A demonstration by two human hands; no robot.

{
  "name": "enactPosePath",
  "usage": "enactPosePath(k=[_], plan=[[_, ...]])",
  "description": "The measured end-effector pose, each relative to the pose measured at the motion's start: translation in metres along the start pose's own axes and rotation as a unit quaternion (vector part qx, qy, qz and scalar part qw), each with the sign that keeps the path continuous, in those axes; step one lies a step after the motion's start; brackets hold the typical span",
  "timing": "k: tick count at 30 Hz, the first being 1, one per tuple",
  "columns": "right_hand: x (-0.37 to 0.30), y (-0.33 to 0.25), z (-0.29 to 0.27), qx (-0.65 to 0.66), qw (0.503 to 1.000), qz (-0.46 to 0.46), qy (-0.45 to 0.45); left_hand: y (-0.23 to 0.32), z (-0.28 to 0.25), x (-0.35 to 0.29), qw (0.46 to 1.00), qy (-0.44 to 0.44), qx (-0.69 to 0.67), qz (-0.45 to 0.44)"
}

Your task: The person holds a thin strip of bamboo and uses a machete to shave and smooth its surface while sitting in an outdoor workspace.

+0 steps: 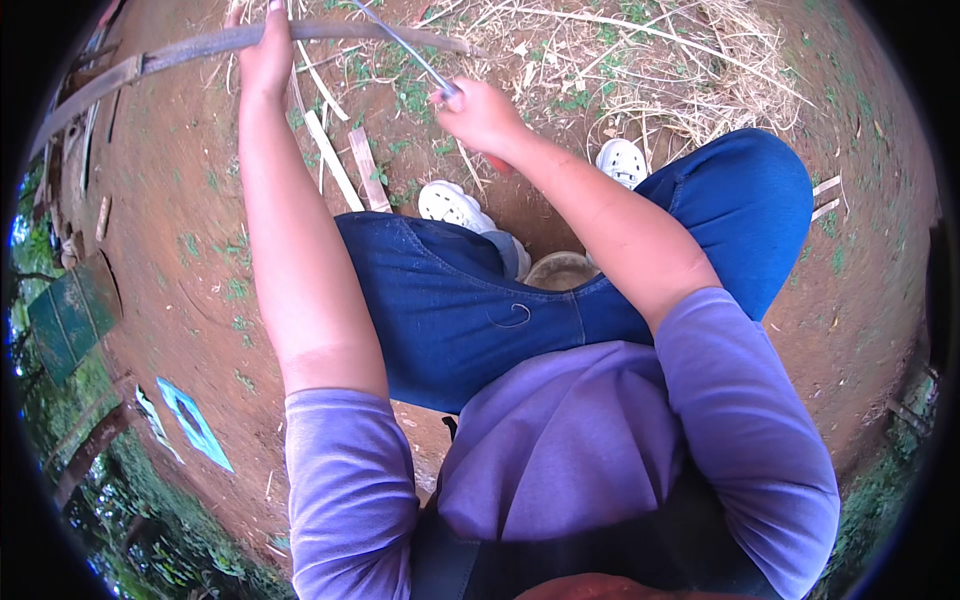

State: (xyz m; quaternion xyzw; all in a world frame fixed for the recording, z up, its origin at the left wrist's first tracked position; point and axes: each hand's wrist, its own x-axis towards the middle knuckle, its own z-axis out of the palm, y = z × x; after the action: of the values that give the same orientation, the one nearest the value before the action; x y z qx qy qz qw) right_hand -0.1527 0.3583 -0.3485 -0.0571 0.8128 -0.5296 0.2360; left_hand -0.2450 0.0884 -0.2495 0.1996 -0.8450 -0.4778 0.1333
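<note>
At the top left, my left hand (265, 58) is closed around a long, curved greyish bamboo strip (190, 50), which has a node-like ridge along it. The strip runs from the far left across to the top middle. My right hand (480, 118) grips a knife; its narrow blade (408, 47) points up and to the left, crossing near the strip's right part in the picture. Whether blade and strip touch I cannot tell. A reddish handle end (497, 163) shows below the right fist.
Pale shavings and thin strips (690, 60) litter the ground at the upper right. Flat wood pieces (368, 170) lie by my white shoes (455, 205). A rounded brownish object (560, 270) sits between my legs. At left are a green panel (75, 315) and a light-blue sheet (195, 425).
</note>
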Motion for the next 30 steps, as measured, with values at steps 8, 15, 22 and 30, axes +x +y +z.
enactPosePath(k=[8,15,22,30], plan=[[-0.001,0.126,-0.020,0.050,0.944,0.324,-0.024,-0.037,0.003,0.024,0.997,0.027,0.062,0.049],[0.012,0.079,-0.004,0.078,0.967,0.243,-0.028,-0.029,-0.005,0.018,1.000,-0.005,0.029,-0.002],[0.012,0.009,0.011,-0.037,0.999,0.012,-0.001,-0.019,-0.018,0.001,0.999,-0.011,0.027,-0.029],[0.023,0.098,-0.008,-0.016,0.966,0.243,-0.084,-0.007,-0.015,-0.010,0.999,-0.037,0.000,-0.032]])
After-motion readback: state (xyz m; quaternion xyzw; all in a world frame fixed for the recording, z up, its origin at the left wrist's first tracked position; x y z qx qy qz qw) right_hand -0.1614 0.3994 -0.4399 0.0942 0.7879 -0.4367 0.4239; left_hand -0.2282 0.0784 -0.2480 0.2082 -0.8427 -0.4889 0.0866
